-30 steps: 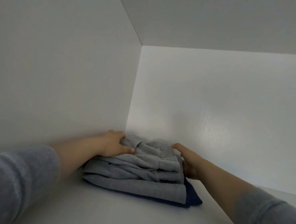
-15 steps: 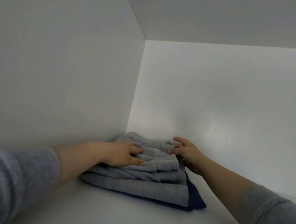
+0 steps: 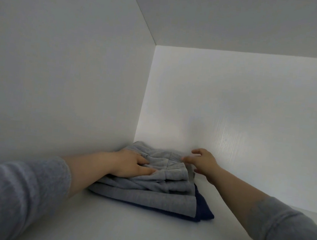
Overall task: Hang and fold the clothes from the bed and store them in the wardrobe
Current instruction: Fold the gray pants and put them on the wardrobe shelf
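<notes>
Head view: folded grey clothes [image 3: 145, 195] stacked on a folded navy garment [image 3: 203, 212], on the white wardrobe shelf [image 3: 141, 235], in its back left corner; left hand [image 3: 129, 163] flat on top, fingers straight, pressing; right hand [image 3: 203, 162] at the stack's far right edge, fingers loosely spread, gripping nothing.

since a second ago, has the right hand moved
Yes, the right hand rose and went deeper, toward the wardrobe's back panel.
</notes>
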Tool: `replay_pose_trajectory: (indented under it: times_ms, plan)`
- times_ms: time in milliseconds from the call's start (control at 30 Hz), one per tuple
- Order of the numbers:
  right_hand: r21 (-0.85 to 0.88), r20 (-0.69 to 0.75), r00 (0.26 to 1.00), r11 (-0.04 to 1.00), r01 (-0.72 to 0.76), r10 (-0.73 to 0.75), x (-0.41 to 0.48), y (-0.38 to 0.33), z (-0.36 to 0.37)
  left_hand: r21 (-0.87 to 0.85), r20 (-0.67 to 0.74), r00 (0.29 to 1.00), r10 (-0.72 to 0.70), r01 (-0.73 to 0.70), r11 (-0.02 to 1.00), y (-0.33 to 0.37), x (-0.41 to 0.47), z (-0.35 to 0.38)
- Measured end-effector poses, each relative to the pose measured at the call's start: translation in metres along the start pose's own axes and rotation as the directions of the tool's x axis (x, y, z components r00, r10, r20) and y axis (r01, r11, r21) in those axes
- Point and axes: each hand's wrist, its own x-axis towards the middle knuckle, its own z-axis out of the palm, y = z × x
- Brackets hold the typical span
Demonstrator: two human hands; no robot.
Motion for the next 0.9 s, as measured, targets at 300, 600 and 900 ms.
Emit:
replay_pose_trajectory:
  times_ms: [300, 600, 900]
  plan:
    - [0.002, -0.009, 0.996, 0.996, 0.090, -0.090, -0.079, -0.032, -0.035, -0.108, -0.151, 0.987, -0.058, 0.042, 0.993, 0.043, -0.053, -0.023]
    - [-0.042, 0.051, 0.983, 0.983, 0.180, -0.178, -0.154, -0.065, -0.038, -0.189, -0.326, 0.942, -0.073, 0.011, 0.982, 0.075, -0.111, -0.013]
    - [0.063, -0.062, 0.981, 0.980, 0.187, -0.183, -0.235, -0.087, -0.026, -0.335, -0.379, 0.924, 0.055, -0.192, 0.923, 0.095, -0.152, -0.010]
